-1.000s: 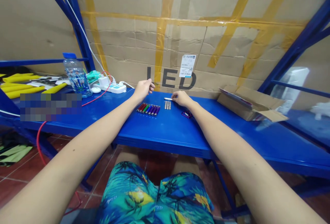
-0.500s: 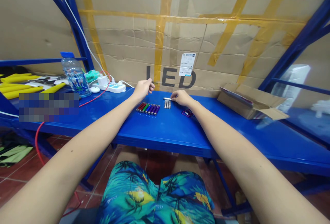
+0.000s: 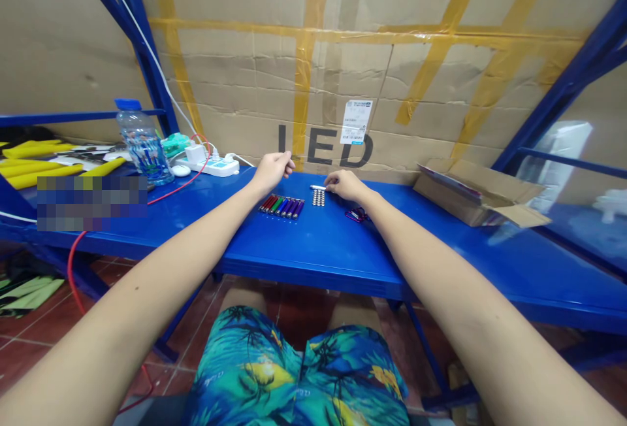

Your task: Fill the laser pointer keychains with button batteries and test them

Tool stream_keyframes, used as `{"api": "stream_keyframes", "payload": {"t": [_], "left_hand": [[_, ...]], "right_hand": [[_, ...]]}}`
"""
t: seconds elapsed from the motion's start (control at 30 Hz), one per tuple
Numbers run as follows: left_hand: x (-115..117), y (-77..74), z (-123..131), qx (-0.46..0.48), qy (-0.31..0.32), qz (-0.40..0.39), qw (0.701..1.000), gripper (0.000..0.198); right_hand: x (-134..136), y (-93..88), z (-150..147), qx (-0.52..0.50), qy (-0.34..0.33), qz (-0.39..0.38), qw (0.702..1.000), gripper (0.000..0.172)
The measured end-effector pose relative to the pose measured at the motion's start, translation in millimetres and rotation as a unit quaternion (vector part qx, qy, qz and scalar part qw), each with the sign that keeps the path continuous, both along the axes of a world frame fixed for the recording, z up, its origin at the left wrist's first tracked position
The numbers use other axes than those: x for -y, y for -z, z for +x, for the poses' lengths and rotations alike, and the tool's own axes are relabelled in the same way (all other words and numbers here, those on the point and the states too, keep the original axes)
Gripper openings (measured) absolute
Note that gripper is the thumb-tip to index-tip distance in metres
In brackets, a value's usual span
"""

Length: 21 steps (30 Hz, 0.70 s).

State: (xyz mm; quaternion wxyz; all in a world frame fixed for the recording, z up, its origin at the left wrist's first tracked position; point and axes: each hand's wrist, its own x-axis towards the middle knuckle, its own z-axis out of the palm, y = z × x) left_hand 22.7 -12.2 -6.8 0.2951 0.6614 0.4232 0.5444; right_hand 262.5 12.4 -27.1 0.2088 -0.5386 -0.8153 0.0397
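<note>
My left hand hovers above the blue table, its fingers curled in; whatever they may hold is hidden. Below it lies a row of several small metallic tubes in red, green, blue and purple. My right hand rests low over the table with its fingertips pinched together. They are beside a block of small silver button cells set out in rows. A slim silvery-white tube lies along the far end of those cells, close to the fingertips. Near my right wrist sits a purple carabiner.
An open cardboard box stands to the right. At left are a water bottle, a white power strip, a red cable and yellow-handled items. A large taped cardboard sheet rises behind the table.
My left hand has lowered very slightly. Otherwise my right hand and the small things on the table look the same.
</note>
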Motion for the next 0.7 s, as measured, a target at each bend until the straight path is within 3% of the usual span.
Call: {"api": "stream_keyframes", "payload": {"t": [0.1,0.2,0.3,0.4,0.5,0.7], "left_hand": [[3,4.1,-1,-0.107,0.037,0.068,0.991,0.020],[7,8.4,-3,-0.229,0.085,0.088,0.966,0.012],[9,9.9,-4,-0.309,0.109,0.095,0.940,0.018],[11,8.0,-4,-0.331,0.121,0.093,0.931,0.019],[12,5.9,-2,-0.342,0.137,0.080,0.926,0.016],[15,7.3,0,-0.349,0.149,0.057,0.924,0.016]], "right_hand": [[5,-6.6,1,-0.013,0.017,0.016,1.000,0.022],[17,-18.5,0,-0.028,0.020,0.032,0.999,0.020],[40,-30.4,-9,-0.035,-0.071,-0.024,0.997,0.020],[64,-35.8,-24,-0.034,-0.184,-0.085,0.979,0.023],[78,-34.7,-40,-0.025,-0.235,-0.096,0.967,0.030],[82,-28.7,-48,0.023,-0.247,-0.086,0.965,0.035]]}}
